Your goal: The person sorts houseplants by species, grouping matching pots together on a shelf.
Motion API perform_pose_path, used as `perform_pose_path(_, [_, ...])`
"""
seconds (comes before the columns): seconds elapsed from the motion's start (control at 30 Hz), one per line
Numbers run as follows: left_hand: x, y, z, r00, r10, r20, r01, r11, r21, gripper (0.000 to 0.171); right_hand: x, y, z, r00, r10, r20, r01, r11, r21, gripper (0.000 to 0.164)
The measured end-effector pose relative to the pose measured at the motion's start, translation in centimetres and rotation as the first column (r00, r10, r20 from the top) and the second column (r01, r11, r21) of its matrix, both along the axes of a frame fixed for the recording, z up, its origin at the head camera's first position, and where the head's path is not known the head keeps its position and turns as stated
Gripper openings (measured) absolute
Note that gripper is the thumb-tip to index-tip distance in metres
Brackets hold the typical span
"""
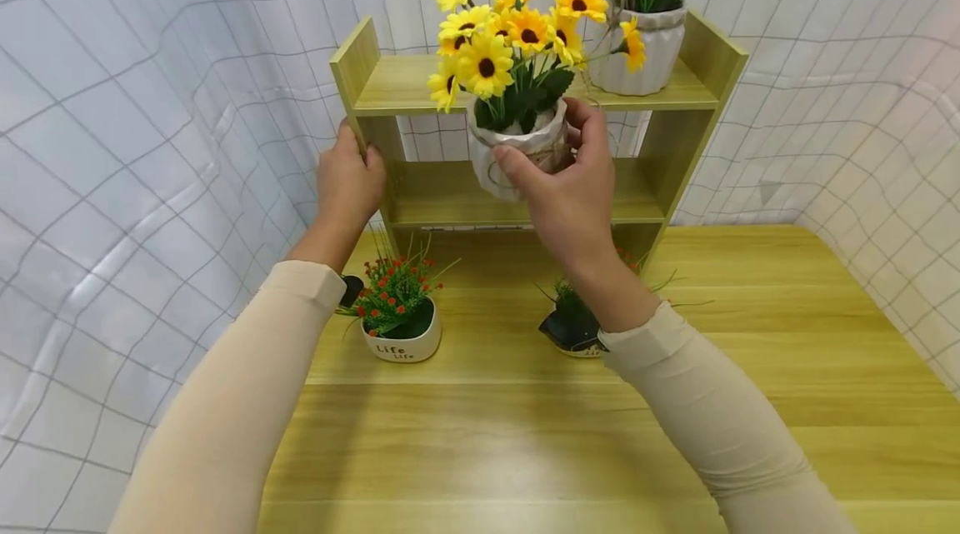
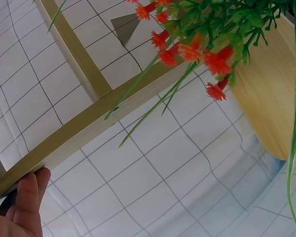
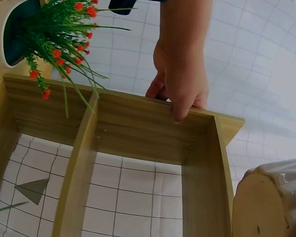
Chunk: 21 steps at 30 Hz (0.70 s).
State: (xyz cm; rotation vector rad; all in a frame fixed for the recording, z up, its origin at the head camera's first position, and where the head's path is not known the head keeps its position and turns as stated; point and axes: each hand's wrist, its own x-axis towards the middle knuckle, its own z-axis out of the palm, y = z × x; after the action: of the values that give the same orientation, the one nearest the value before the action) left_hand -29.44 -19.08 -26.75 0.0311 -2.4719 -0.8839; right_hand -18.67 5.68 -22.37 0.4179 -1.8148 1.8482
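My right hand [image 1: 573, 184] grips a white flower pot [image 1: 495, 155] with yellow artificial sunflowers [image 1: 517, 38], thumb on its near side and fingers round its right. The pot hangs in front of the small wooden shelf [image 1: 536, 107], overlapping its top board in the head view. The pot's round base [image 3: 259, 205] shows at the right edge of the right wrist view. My left hand [image 1: 348, 176] holds the shelf's left side panel [image 3: 138, 101]; in the right wrist view its thumb lies on the inner face and its fingers go behind.
Another white pot [image 1: 645, 59] with pink and cream flowers stands on the top board's right. On the table [image 1: 465, 434], a white "Life" pot [image 1: 405, 346] of red flowers stands front left; a similar pot [image 1: 573, 334] is partly hidden behind my right wrist. Grid-patterned curtains [image 1: 150, 101] surround the table.
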Motion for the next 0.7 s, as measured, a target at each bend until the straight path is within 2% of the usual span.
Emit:
perform_pose_path(0.27, [-0.2, 0.1, 0.0, 1.0, -0.014, -0.021, 0.015, 1.0, 0.008, 0.037, -1.2, -0.4, 1.8, 1.0, 0.015, -0.018, -0.015, 1.0, -0.012, 0.068])
perform_pose_path(0.47, [0.0, 0.0, 0.0, 0.999, -0.02, -0.029, 0.02, 1.0, 0.013, 0.038, -2.1, -1.4, 2.8, 0.997, 0.056, -0.044, -0.053, 0.997, 0.048, 0.066])
perform_pose_path(0.7, [0.0, -0.1, -0.2, 1.0, -0.019, -0.024, 0.019, 1.0, 0.008, 0.038, -2.7, -2.4, 3.7, 0.996, 0.086, -0.02, -0.085, 0.995, 0.053, 0.066])
